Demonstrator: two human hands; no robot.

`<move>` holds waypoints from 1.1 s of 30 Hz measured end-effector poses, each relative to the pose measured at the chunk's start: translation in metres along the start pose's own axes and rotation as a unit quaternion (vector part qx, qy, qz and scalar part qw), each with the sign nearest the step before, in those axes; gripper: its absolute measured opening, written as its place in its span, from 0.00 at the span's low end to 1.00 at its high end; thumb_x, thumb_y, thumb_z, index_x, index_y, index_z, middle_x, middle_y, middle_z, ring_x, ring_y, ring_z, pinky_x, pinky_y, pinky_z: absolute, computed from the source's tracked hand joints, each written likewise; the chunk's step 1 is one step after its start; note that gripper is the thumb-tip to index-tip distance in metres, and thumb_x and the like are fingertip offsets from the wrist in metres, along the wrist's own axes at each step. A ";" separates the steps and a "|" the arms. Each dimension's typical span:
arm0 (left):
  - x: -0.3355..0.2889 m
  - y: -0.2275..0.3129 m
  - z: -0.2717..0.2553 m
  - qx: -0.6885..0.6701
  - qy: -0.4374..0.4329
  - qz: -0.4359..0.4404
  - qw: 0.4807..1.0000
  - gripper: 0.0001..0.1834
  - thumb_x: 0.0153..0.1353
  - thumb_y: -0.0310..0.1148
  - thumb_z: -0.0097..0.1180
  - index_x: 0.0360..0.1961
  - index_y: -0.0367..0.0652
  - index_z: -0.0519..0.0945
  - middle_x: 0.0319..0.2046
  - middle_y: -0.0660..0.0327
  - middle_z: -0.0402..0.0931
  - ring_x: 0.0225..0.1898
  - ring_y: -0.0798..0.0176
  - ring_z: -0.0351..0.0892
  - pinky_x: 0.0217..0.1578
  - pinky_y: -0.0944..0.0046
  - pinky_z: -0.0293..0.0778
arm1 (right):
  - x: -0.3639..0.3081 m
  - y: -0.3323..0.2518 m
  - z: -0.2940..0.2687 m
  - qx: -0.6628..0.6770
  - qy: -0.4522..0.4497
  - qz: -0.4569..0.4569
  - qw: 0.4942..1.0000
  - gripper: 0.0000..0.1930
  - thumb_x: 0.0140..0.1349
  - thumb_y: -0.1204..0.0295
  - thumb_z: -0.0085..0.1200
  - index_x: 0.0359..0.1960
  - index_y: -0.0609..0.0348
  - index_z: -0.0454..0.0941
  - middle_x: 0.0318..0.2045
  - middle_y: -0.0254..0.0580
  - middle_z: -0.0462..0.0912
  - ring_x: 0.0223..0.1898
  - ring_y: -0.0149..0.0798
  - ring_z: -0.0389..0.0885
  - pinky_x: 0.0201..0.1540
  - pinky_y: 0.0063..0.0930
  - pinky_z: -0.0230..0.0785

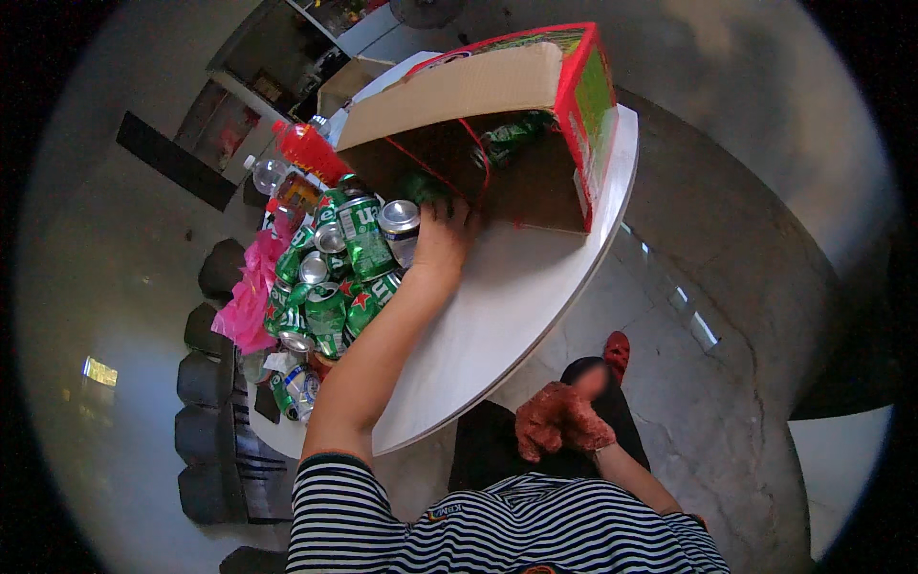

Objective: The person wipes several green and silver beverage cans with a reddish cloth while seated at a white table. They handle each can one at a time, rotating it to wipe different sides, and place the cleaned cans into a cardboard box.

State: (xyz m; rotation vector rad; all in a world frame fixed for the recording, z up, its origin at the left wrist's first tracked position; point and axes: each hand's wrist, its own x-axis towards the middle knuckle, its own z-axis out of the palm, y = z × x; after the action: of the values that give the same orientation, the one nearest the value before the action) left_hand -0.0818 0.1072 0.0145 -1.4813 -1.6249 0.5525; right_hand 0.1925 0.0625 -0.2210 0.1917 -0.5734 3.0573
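My bare left hand [445, 234] reaches to the opening of a cardboard box [449, 100] lying on its side on the table. Shadow darkens its fingertips, so their grip does not show. Just beyond them is a dim green can [415, 186], and a silver-topped can [400, 222] stands beside the hand. Left of it, green drink cans [363, 237] lie heaped, some crushed. Another green can [516, 137] is inside the box, near red strings. My right hand [562, 421], in a reddish-brown glove, is over my lap with its fingers loosely apart and nothing seen in it.
A white round-edged table [488, 306] carries everything. Behind the cans are a red bottle [311, 153], a clear bottle [268, 174] and a pink plastic bag [253, 292]. A blue-and-white can [302, 385] lies at the heap's near end. Dark chairs [203, 435] line the left.
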 end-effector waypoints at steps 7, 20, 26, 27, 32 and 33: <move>0.011 -0.008 -0.061 -0.179 0.002 -0.032 0.983 0.35 0.37 0.29 0.60 0.53 0.51 0.71 0.39 0.57 0.70 0.40 0.50 0.70 0.40 0.58 0.69 | 0.011 0.009 -0.036 -0.015 0.046 0.013 0.999 0.25 0.61 0.50 0.43 0.46 0.61 0.71 0.43 0.43 0.74 0.42 0.40 0.73 0.47 0.30 0.67; -0.086 0.033 -0.118 -0.532 0.212 -0.117 0.811 0.42 0.28 0.26 0.68 0.53 0.44 0.70 0.42 0.54 0.68 0.43 0.52 0.69 0.43 0.56 0.64 | -0.032 -0.055 0.072 0.152 0.017 -0.198 0.968 0.26 0.62 0.54 0.44 0.55 0.61 0.66 0.53 0.46 0.70 0.52 0.44 0.70 0.54 0.31 0.65; -0.074 0.030 -0.117 -0.518 0.191 -0.048 0.832 0.40 0.27 0.32 0.70 0.50 0.47 0.73 0.41 0.58 0.69 0.42 0.53 0.70 0.41 0.56 0.62 | 0.009 -0.086 0.135 -0.250 0.216 -0.305 0.893 0.30 0.50 0.64 0.55 0.56 0.58 0.64 0.53 0.47 0.68 0.55 0.45 0.66 0.58 0.35 0.60; -0.073 0.029 -0.116 -0.505 0.196 -0.033 0.840 0.39 0.26 0.34 0.71 0.49 0.48 0.74 0.40 0.59 0.69 0.42 0.53 0.69 0.41 0.56 0.61 | 0.018 -0.082 0.138 -0.402 0.255 -0.317 0.820 0.32 0.44 0.66 0.59 0.54 0.58 0.65 0.50 0.47 0.69 0.54 0.46 0.66 0.58 0.37 0.59; -0.090 0.040 -0.106 -0.609 0.192 -0.074 0.766 0.38 0.26 0.33 0.70 0.47 0.47 0.73 0.42 0.57 0.69 0.44 0.51 0.69 0.44 0.54 0.62 | 0.033 -0.081 0.176 -0.478 0.308 -0.278 0.774 0.38 0.37 0.72 0.67 0.55 0.59 0.63 0.50 0.42 0.69 0.53 0.40 0.67 0.57 0.33 0.59; -0.090 0.041 -0.104 -0.623 0.213 -0.076 0.749 0.37 0.27 0.32 0.70 0.47 0.47 0.72 0.43 0.57 0.69 0.45 0.50 0.69 0.45 0.53 0.63 | 0.034 -0.075 0.175 -0.438 0.303 -0.290 0.795 0.38 0.38 0.72 0.67 0.55 0.59 0.63 0.50 0.41 0.69 0.53 0.39 0.67 0.56 0.32 0.60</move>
State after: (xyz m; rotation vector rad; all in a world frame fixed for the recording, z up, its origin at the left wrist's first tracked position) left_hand 0.0214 0.0068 0.0129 -2.0799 -1.7062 -1.1724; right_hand 0.1831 0.0694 -0.0277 -0.5124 -1.4181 1.8263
